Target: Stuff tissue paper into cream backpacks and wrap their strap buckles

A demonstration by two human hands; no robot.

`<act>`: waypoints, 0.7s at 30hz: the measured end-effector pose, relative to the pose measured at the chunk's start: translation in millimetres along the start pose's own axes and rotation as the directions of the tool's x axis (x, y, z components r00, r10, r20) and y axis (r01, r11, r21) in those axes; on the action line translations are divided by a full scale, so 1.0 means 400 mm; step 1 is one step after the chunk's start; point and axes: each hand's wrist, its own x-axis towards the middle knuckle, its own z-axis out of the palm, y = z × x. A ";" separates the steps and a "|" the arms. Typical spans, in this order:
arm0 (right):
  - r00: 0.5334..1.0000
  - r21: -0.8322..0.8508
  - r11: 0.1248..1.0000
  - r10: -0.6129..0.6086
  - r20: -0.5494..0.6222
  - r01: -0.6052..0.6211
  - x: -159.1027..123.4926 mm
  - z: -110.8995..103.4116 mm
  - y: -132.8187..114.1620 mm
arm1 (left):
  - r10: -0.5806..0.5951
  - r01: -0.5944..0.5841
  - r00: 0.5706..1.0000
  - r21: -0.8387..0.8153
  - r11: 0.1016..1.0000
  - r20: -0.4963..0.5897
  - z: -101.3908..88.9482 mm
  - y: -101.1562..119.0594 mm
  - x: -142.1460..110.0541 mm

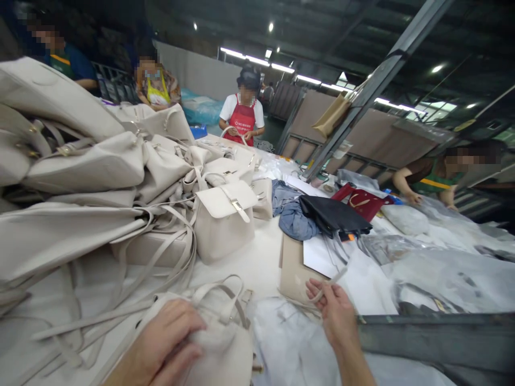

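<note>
My left hand (163, 343) lies on a cream backpack (219, 343) at the near edge of the table, its fingers curled and pressed into the soft top. To the right, my right hand (332, 311) pinches a thin cream strap (332, 281) between thumb and fingers, just above a flat beige card (292, 271). Long cream straps (132, 316) trail from the backpack toward the left.
A large pile of cream bags (92, 171) fills the left, one standing upright (223, 220). Blue cloth (292, 217), a black bag (333, 214), a red bag (364, 202) and clear plastic sheets (442, 268) cover the right. Several people work around the table; a slanted steel beam (374, 86) rises behind.
</note>
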 end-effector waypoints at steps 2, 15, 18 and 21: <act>0.995 0.363 0.927 0.096 0.010 -0.093 -0.069 0.014 -0.102 | 0.018 -0.018 1.000 0.013 1.000 -0.010 -0.002 0.009 0.004; 0.947 0.745 0.589 0.244 0.207 -0.314 -0.510 0.168 -0.449 | -0.038 0.111 0.986 -0.464 0.879 0.164 -0.016 0.221 -0.098; 0.931 0.740 0.570 0.282 0.232 -0.357 -0.550 0.169 -0.455 | -0.213 0.307 0.951 -0.608 0.732 0.224 -0.001 0.232 -0.109; 0.927 0.760 0.531 0.224 0.301 -0.375 -0.566 0.133 -0.436 | -0.221 0.442 0.895 -0.703 0.557 0.387 0.010 0.223 -0.127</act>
